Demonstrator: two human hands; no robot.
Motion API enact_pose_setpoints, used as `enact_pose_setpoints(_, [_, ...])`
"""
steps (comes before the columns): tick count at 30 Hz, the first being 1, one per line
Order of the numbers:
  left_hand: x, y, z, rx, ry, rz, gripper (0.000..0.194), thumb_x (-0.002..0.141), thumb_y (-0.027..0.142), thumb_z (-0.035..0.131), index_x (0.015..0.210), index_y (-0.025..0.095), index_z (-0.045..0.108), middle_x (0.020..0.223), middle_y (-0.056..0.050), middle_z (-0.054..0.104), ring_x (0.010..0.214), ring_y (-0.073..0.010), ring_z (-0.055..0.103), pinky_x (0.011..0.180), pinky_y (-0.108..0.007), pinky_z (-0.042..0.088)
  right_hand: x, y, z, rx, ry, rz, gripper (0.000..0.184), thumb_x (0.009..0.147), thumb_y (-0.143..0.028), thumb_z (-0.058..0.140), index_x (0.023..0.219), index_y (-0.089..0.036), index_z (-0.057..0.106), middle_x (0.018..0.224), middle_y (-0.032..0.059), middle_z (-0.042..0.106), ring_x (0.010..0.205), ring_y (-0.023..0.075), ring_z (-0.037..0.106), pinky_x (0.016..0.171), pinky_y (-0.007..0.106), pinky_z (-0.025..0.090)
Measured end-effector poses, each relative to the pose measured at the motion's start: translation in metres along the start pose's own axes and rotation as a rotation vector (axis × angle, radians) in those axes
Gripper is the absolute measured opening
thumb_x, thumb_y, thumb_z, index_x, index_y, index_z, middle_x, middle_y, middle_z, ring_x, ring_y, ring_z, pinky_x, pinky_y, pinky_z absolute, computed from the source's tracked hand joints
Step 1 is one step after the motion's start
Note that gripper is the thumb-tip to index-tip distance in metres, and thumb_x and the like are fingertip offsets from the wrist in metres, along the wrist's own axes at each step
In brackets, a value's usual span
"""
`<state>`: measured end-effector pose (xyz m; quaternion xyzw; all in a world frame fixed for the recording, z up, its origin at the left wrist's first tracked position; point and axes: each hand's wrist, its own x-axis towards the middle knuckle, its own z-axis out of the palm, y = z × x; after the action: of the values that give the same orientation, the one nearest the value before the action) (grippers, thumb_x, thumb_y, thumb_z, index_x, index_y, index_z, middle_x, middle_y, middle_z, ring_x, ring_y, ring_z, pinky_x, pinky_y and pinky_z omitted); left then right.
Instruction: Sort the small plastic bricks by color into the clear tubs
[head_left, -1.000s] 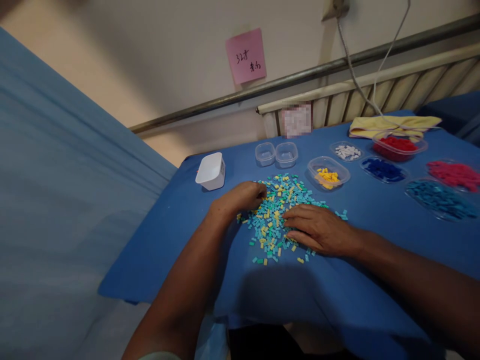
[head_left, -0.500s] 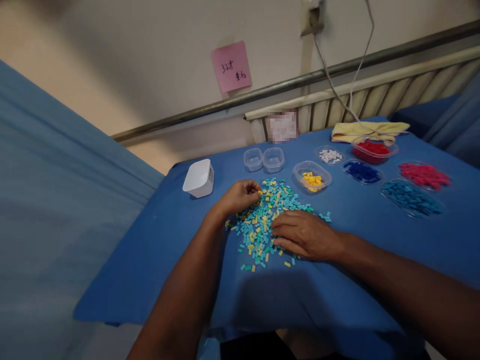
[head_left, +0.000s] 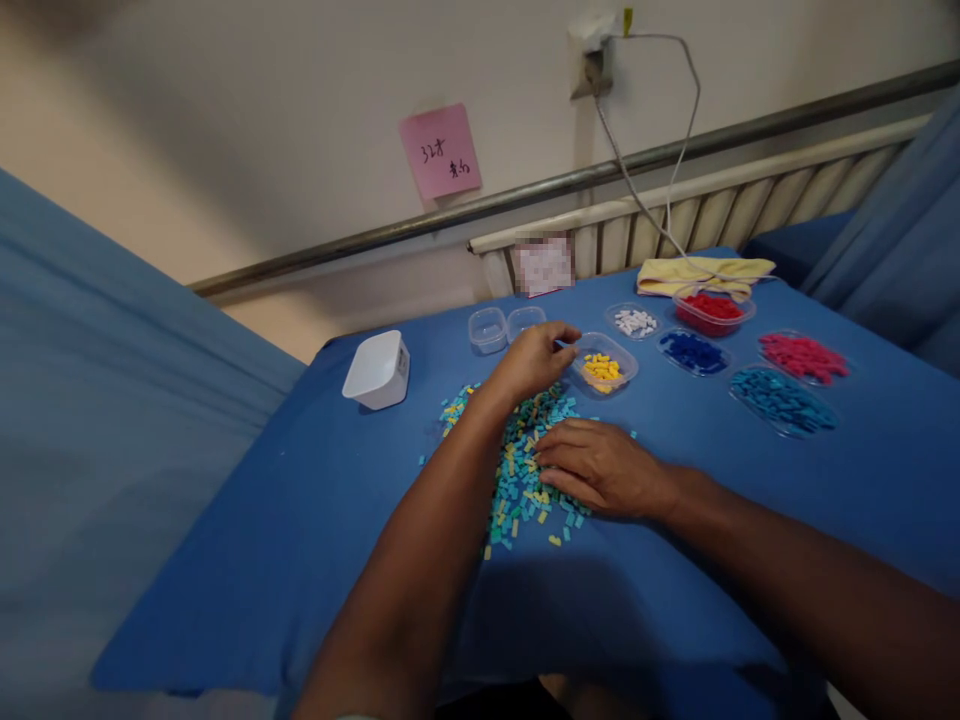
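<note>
A loose pile of small teal and yellow pieces (head_left: 517, 470) lies on the blue-covered table (head_left: 315, 520). My left hand (head_left: 534, 360) reaches past the pile to the rim of a clear tub of yellow pieces (head_left: 604, 368), fingers curled in a pinch; what they hold is too small to see. My right hand (head_left: 600, 466) lies flat on the pile's right side with its fingers stretched out.
A white square tub (head_left: 377, 369) stands at the left. Two small clear cups (head_left: 504, 327) sit behind the pile. Clear trays of white (head_left: 634, 321), red (head_left: 711, 308), dark blue (head_left: 694, 352), pink (head_left: 802, 356) and teal (head_left: 781, 400) pieces line the right. A yellow cloth (head_left: 701, 272) lies at the back.
My left hand has left the pile and moved right and away to the tub of yellow pieces. My right hand stays on the pile. The camera has shifted.
</note>
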<state>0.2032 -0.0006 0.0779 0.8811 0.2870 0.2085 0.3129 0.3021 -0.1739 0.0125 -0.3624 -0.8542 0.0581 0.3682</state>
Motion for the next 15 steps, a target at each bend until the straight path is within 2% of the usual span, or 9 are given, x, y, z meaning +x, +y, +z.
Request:
enact_pose_setpoints(3, [-0.026, -0.019, -0.032, -0.016, 0.109, -0.063, 0.025, 0.095, 0.023, 0.068, 0.114, 0.014, 0.080, 0.110, -0.007, 0.081, 0.095, -0.0177, 0.073, 0.091, -0.031, 0.058, -0.002, 0.000, 0.000, 0.026, -0.012, 0.001, 0.021, 0.112, -0.033, 0.061, 0.114, -0.019, 0.076, 0.119, 0.0118, 0.080, 0.111, 0.0259, 0.074, 0.100, 0.044, 0.059])
enact_pose_setpoints(6, [-0.067, -0.047, -0.070, -0.041, 0.250, -0.252, 0.031, 0.095, 0.029, 0.067, 0.119, 0.014, 0.080, 0.101, -0.006, 0.081, 0.081, -0.0161, 0.071, 0.080, -0.029, 0.058, -0.004, -0.002, 0.003, 0.032, -0.036, -0.003, 0.022, 0.112, -0.033, 0.060, 0.115, -0.018, 0.076, 0.117, 0.0118, 0.079, 0.111, 0.0261, 0.073, 0.099, 0.044, 0.059])
enact_pose_setpoints(8, [-0.095, -0.067, -0.088, -0.015, 0.361, -0.382, 0.034, 0.094, 0.031, 0.067, 0.119, 0.012, 0.079, 0.098, -0.007, 0.081, 0.078, -0.0165, 0.071, 0.077, -0.029, 0.058, -0.004, -0.004, 0.005, 0.035, -0.060, -0.011, 0.023, 0.113, -0.033, 0.058, 0.115, -0.018, 0.075, 0.116, 0.0115, 0.079, 0.109, 0.0258, 0.073, 0.098, 0.045, 0.060])
enact_pose_setpoints(11, [-0.126, -0.094, -0.097, 0.077, 0.421, -0.461, 0.031, 0.093, 0.030, 0.066, 0.115, 0.013, 0.081, 0.103, -0.009, 0.082, 0.088, -0.0195, 0.074, 0.085, -0.031, 0.059, -0.004, -0.006, 0.007, 0.051, -0.083, -0.012, 0.023, 0.114, -0.033, 0.057, 0.114, -0.019, 0.075, 0.115, 0.0107, 0.079, 0.108, 0.0251, 0.073, 0.097, 0.044, 0.060])
enact_pose_setpoints(15, [-0.144, -0.115, -0.090, 0.217, 0.349, -0.463, 0.031, 0.096, 0.029, 0.062, 0.117, 0.016, 0.082, 0.116, -0.011, 0.083, 0.105, -0.0231, 0.076, 0.098, -0.035, 0.058, -0.005, -0.005, 0.006, 0.054, -0.098, 0.011, 0.022, 0.114, -0.032, 0.057, 0.116, -0.021, 0.075, 0.115, 0.0102, 0.079, 0.108, 0.0251, 0.074, 0.097, 0.045, 0.061])
